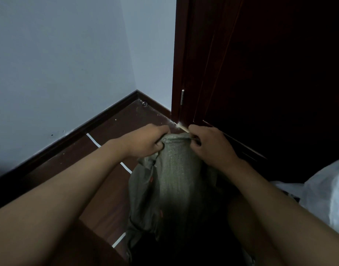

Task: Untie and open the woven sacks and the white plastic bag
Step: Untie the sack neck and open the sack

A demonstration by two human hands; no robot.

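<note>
Gripping the woven sack's (174, 166) bunched mouth with my left hand (145, 141) and right hand (210, 144), near the floor's (111, 131) corner by the door (260, 73), I risk jerking the knot tighter.

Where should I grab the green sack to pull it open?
Grab the green woven sack at its top hem, one hand on each side, coming from above. The hem is folded thick there, so curled fingers can hook it, just as the left hand and right hand do, pulling apart sideways.
</note>
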